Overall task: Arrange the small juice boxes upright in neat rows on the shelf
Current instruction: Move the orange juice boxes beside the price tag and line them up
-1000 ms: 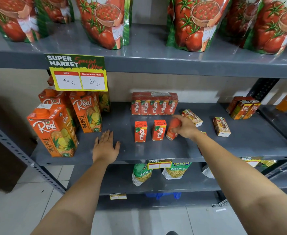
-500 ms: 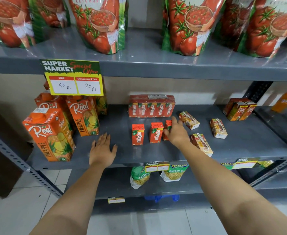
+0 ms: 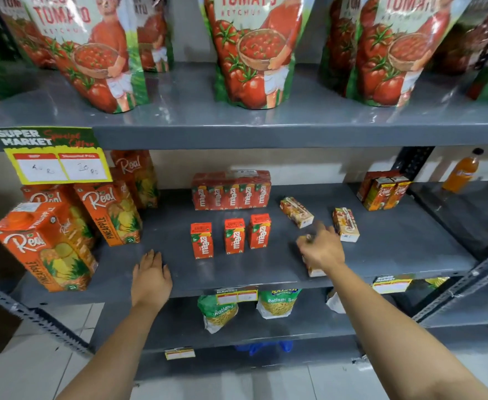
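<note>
- Three small red cardboard Maaza juice boxes stand upright on the grey metal middle shelf [image 3: 395,249], long axes vertical, printed fronts facing the camera: the left box [image 3: 202,240], the middle box [image 3: 234,235] and the right box [image 3: 259,230]. They form a row that climbs slightly toward the back on the right, with small gaps between them.
- Behind the row, a shrink-wrapped pack of red Maaza boxes [image 3: 232,190] stands upright near the back of the shelf.
- To the right, two pale mixed-fruit juice boxes lie flat: the nearer-centre one [image 3: 296,212] has its long axis running diagonally from back-left to front-right, and the far one [image 3: 345,228] runs roughly front to back.
- The right hand [image 3: 322,249] hovers between those two, fingers loosely curled and blurred; whether it grips anything I cannot tell. A third lying box [image 3: 315,272] shows partly beneath the wrist.
- The left hand [image 3: 150,280] rests palm down on the shelf's front, fingers spread, holding nothing.
- Tall orange pineapple cartons [image 3: 46,246] stand upright at the left.
</note>
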Demonstrator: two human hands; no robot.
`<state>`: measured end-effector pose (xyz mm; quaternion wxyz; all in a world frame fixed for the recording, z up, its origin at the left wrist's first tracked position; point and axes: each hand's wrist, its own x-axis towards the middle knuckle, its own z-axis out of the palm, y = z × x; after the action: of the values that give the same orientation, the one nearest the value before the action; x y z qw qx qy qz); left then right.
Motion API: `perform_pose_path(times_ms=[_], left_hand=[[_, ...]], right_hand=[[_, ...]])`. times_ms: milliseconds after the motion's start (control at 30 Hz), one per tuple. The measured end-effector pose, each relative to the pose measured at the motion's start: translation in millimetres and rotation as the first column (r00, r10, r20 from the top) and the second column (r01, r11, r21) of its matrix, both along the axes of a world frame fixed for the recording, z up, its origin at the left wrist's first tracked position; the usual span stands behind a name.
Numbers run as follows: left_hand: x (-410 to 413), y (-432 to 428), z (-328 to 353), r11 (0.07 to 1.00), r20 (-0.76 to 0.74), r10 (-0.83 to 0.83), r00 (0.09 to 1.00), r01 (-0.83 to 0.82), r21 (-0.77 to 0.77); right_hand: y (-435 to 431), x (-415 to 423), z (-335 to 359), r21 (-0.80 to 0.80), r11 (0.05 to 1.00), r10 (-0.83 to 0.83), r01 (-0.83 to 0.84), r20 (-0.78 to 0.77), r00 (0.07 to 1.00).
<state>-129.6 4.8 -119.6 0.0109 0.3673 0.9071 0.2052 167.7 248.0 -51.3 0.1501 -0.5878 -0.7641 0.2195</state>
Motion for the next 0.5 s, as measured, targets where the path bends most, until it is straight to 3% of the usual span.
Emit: perform_pose_path(times_ms=[133, 233, 300, 367, 500], left_hand=[[76, -5, 2, 0.978, -0.038, 0.061, 0.997, -0.052, 0.204], [158, 7, 2, 0.948, -0.094, -0.076, 0.993, 0.101, 0.301], [199, 31, 4, 0.911, -0.116, -0.290, 0.950, 0.311, 0.272], [222, 67, 11, 0.874, -0.127, -0.402, 0.907, 0.421, 0.241], [244, 148, 25, 0.905, -0.011, -0.386, 0.922, 0.382, 0.187]], right_hand=[[12, 5, -5, -0.074, 0.993, 0.099, -0.091, 0.113, 0.989], [20, 9, -3, -0.088, 0.984, 0.165, -0.157, 0.098, 0.981], [27, 17, -1, -0.097, 0.978, 0.192, -0.186, 0.053, 0.980], [35, 27, 0, -0.097, 0.971, 0.220, -0.219, 0.003, 0.975], [54, 56, 2, -0.074, 0.961, 0.263, -0.266, -0.045, 0.964]])
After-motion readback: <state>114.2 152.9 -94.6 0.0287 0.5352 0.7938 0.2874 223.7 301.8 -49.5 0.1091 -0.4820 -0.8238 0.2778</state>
